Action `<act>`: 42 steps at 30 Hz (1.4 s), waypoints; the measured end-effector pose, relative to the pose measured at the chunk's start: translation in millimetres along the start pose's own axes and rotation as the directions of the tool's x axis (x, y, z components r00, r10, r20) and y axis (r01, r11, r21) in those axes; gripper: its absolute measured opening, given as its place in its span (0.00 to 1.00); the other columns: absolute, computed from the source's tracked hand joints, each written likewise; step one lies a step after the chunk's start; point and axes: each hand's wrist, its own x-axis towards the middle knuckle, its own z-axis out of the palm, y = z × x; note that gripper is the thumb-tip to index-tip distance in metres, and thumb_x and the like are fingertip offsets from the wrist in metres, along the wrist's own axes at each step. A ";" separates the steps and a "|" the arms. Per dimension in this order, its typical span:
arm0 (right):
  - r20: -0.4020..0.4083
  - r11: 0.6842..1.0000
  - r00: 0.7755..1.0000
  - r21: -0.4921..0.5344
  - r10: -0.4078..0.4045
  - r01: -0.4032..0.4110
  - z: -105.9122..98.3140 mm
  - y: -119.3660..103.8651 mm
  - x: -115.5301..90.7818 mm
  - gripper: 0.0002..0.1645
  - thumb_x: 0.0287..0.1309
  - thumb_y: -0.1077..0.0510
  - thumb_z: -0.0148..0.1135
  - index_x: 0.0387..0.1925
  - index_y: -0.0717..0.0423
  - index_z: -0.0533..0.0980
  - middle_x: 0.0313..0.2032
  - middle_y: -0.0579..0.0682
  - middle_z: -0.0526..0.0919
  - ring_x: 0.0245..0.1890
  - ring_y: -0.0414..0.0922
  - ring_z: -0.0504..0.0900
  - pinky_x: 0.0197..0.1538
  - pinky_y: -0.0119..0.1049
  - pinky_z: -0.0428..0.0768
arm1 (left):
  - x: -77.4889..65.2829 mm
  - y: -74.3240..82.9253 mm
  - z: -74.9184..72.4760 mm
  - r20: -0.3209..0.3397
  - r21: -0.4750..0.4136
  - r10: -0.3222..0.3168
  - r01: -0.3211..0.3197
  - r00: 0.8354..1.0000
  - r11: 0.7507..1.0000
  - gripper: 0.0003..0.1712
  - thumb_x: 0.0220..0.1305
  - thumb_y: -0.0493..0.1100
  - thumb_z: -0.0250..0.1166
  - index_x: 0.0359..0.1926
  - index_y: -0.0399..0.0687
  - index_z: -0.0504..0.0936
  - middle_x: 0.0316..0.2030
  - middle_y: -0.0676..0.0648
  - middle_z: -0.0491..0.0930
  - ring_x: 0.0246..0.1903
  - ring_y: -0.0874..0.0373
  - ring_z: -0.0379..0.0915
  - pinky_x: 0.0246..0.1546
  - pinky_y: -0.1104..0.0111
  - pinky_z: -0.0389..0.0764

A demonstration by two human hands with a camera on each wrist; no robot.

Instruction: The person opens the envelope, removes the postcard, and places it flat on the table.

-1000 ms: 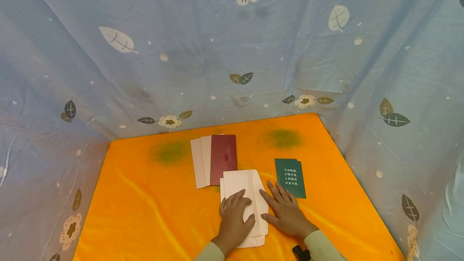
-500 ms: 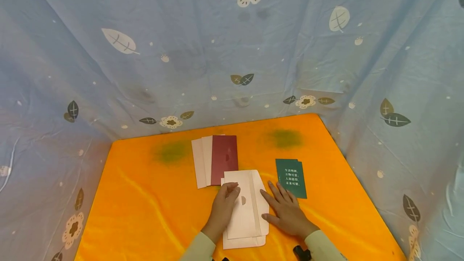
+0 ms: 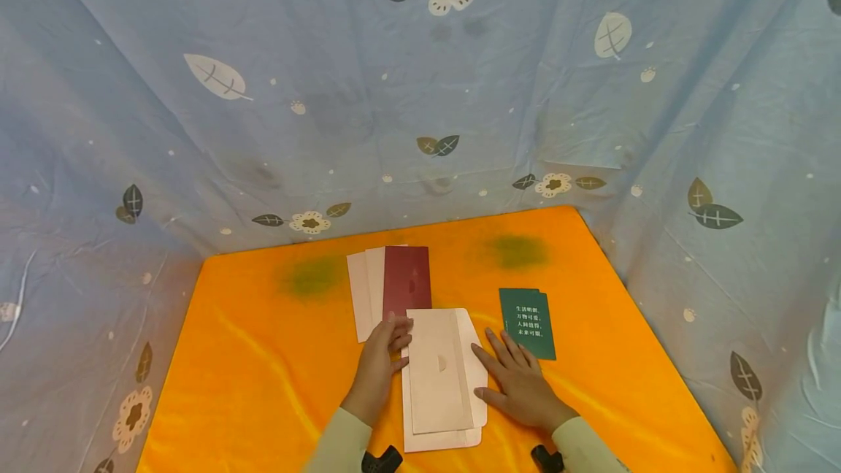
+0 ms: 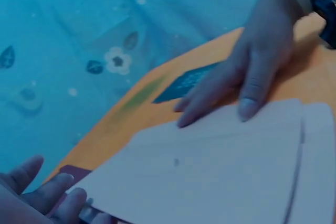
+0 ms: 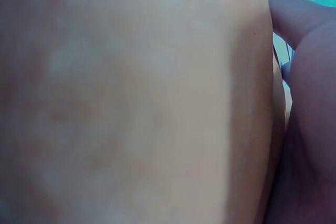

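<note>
A pale pink envelope [image 3: 436, 371] lies in the head view with its flap [image 3: 474, 378] spread open to the right. Under it, a second pale envelope [image 3: 427, 445] peeks out along the left and bottom. My right hand [image 3: 522, 391] rests with spread fingers, its fingertips on the flap's edge. At the upper left corner of the envelopes is my left hand [image 3: 376, 365], its fingers loosely bent beside the edge; no grip shows. In the left wrist view, the left fingers [image 4: 50, 195] sit by the envelope's corner. The right wrist view is mostly blurred cloth.
A maroon envelope [image 3: 406, 279] and pale envelopes [image 3: 359, 290] overlap behind the left hand. Dark green cards [image 3: 529, 323] with white writing lie beyond the right hand. An orange cloth [image 3: 263, 385] covers the table, with a patterned blue curtain [image 3: 328, 93] around it.
My left hand has lifted off the middle of the top envelope and moved left to its upper left edge, uncovering a small half-round mark. The right hand stays in place.
</note>
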 end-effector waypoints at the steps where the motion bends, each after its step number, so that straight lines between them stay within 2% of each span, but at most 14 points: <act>1: -0.001 1.000 1.000 -0.001 0.000 0.000 0.2 0.2 0.0 0.48 0.79 0.30 0.55 0.88 0.43 0.55 0.88 0.54 0.38 0.85 0.60 0.34 0.77 0.69 0.41 | 0.9 2.3 -2.3 -0.004 -0.036 -0.003 0.002 1.000 0.999 0.46 0.82 0.73 0.48 0.73 0.35 0.72 0.72 0.35 0.72 0.71 0.36 0.67 0.66 0.39 0.71; 6: -0.005 1.000 1.000 -0.006 -0.002 0.002 0.2 0.3 0.4 0.48 0.79 0.30 0.55 0.88 0.43 0.55 0.88 0.54 0.38 0.85 0.61 0.34 0.77 0.69 0.41 | 6.0 10.8 -16.1 0.016 -0.182 -0.013 0.015 1.000 0.983 0.50 0.82 0.73 0.47 0.75 0.30 0.67 0.75 0.31 0.68 0.75 0.34 0.62 0.68 0.33 0.69; 11: -0.017 1.000 1.000 0.000 -0.003 0.003 -1.3 -1.1 0.2 0.48 0.79 0.31 0.57 0.88 0.44 0.56 0.87 0.55 0.39 0.85 0.61 0.35 0.76 0.69 0.41 | 13.2 18.5 -29.2 0.066 -0.283 -0.025 0.043 0.998 0.958 0.55 0.80 0.76 0.47 0.78 0.29 0.62 0.77 0.29 0.66 0.76 0.30 0.59 0.69 0.31 0.65; 15: -0.068 1.000 0.997 0.004 -0.024 0.024 -0.1 -2.2 -0.9 0.47 0.78 0.33 0.60 0.87 0.46 0.59 0.87 0.57 0.44 0.85 0.64 0.40 0.75 0.71 0.44 | 18.5 27.0 -37.1 0.061 -0.325 -0.034 0.052 0.998 0.944 0.57 0.79 0.77 0.47 0.80 0.30 0.60 0.77 0.29 0.65 0.76 0.27 0.59 0.70 0.32 0.64; 17: -0.085 0.999 0.996 0.006 -0.033 0.034 0.5 -2.6 -1.1 0.47 0.77 0.33 0.60 0.86 0.47 0.60 0.87 0.58 0.45 0.84 0.65 0.42 0.74 0.72 0.46 | 20.9 30.9 -41.7 0.050 -0.325 -0.032 0.047 0.998 0.945 0.56 0.80 0.77 0.45 0.80 0.30 0.59 0.78 0.29 0.64 0.76 0.27 0.59 0.71 0.33 0.63; 22: -0.046 0.999 0.999 0.028 -0.015 0.016 -0.8 -2.7 -0.4 0.47 0.78 0.32 0.59 0.87 0.43 0.57 0.87 0.55 0.42 0.85 0.62 0.38 0.76 0.70 0.43 | 29.2 38.5 -54.7 0.009 -0.335 -0.028 0.029 1.000 0.942 0.57 0.79 0.77 0.47 0.82 0.31 0.57 0.79 0.28 0.61 0.77 0.27 0.58 0.73 0.35 0.62; 28: -0.028 0.999 1.000 0.031 0.005 -0.004 -1.1 -2.4 -0.5 0.48 0.77 0.30 0.57 0.87 0.42 0.57 0.88 0.52 0.40 0.85 0.60 0.36 0.76 0.68 0.42 | 39.2 48.2 -68.0 -0.023 -0.332 -0.034 0.025 0.999 0.943 0.57 0.80 0.77 0.45 0.83 0.32 0.54 0.81 0.28 0.57 0.78 0.25 0.54 0.73 0.32 0.57; 36: -0.031 1.000 1.000 0.008 0.004 -0.003 0.1 -1.4 -0.3 0.48 0.78 0.29 0.56 0.88 0.41 0.56 0.88 0.52 0.40 0.85 0.60 0.36 0.76 0.68 0.42 | 47.8 56.4 -73.6 -0.004 -0.322 -0.055 0.051 0.998 0.945 0.59 0.78 0.78 0.46 0.85 0.34 0.52 0.82 0.29 0.55 0.78 0.25 0.54 0.74 0.33 0.56; 42: -0.034 1.000 0.999 0.009 -0.002 0.003 1.6 -0.4 0.0 0.48 0.78 0.29 0.55 0.88 0.41 0.56 0.88 0.52 0.39 0.85 0.60 0.36 0.76 0.68 0.42 | 57.4 55.3 -77.6 0.020 -0.353 -0.103 0.103 0.995 0.930 0.59 0.78 0.79 0.46 0.86 0.36 0.50 0.83 0.29 0.52 0.79 0.25 0.50 0.76 0.35 0.54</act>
